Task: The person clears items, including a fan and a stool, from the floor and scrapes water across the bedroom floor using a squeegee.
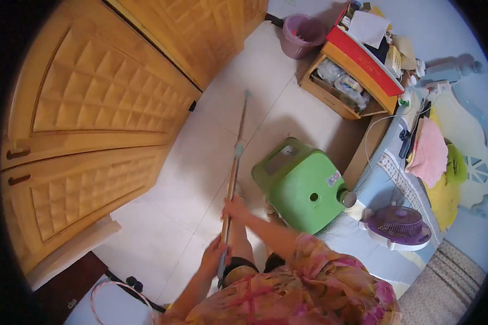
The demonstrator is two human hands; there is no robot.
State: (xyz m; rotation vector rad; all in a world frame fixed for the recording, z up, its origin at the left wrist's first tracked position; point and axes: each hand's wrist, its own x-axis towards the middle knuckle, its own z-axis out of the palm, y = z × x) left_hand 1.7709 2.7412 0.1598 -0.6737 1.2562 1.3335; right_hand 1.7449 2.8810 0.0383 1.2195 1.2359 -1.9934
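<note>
Pole [233, 179] and right hand [234, 209] meet a little beyond our left hand [214, 257], and we have both sets of fingers curled round the shaft, one grip ahead of the other. We reach the right forearm in from the right, slanting across in front of our flowered top [287, 292], while we bring the left forearm up steeply from below, nearer the body. We cannot tell how each finger lies, as they are too small to make out.

Past the right hand, we see the pole run outward above the tiled floor [192, 203], long, straight and thin, leaning slightly rightward. We find it brown for much of its length, with a pale grey-green joint [239, 149] partway out and a narrower stretch leading on to a pale tip. We cannot tell whether that tip touches the tiles. Behind the left hand, we see the near end pass down in front of our legs, greyish there.

To the right of the right hand we have a green stool [309, 189]; well to its left stand wooden doors [92, 81].
</note>
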